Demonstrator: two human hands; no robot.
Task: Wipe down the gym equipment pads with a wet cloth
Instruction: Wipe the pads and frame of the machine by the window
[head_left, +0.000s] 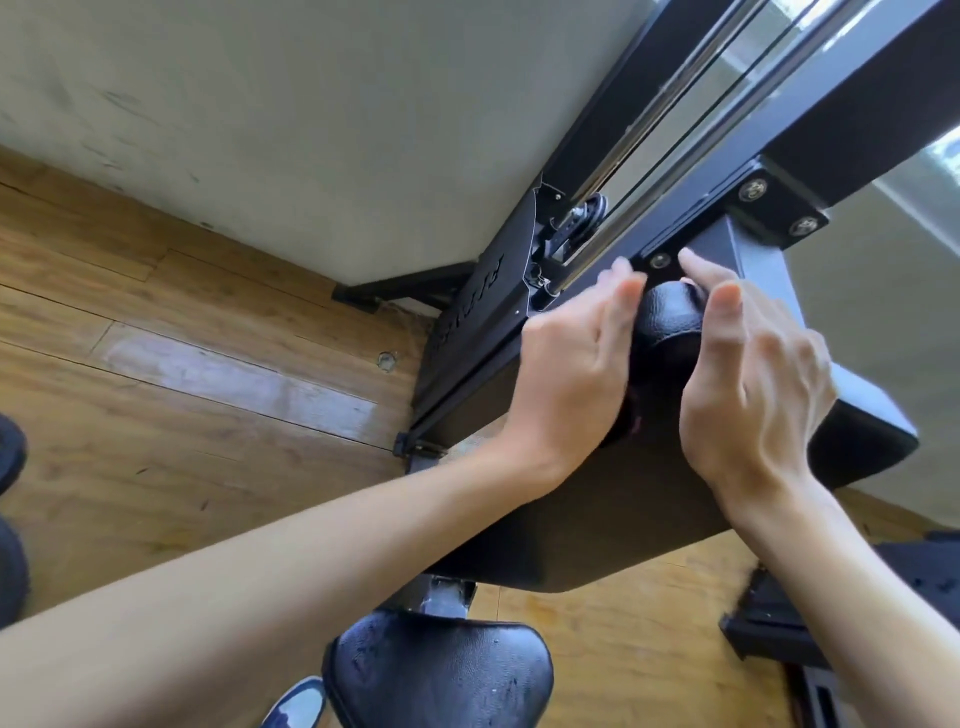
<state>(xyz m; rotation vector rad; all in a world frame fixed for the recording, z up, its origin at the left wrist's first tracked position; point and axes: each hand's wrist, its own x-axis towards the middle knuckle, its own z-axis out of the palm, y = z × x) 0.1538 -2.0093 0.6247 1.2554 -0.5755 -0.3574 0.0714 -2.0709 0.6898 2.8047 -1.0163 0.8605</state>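
A black cylindrical roller pad sticks out from the black machine frame. My left hand presses flat against the pad's left side with straight fingers. A small dark reddish scrap, perhaps a cloth, peeks out at its palm edge; the rest of it is hidden. On the pad's right side lies my right hand, fingers extended and fingertips near the frame's bolt plate. Below both hands is a large flat black pad. A smaller black seat pad shows at the bottom.
The machine's guide rods and pulley run up beside a pale wall. Wooden flooring spreads to the left. Dark rounded objects sit at the left edge. A black base bracket stands on the floor at lower right.
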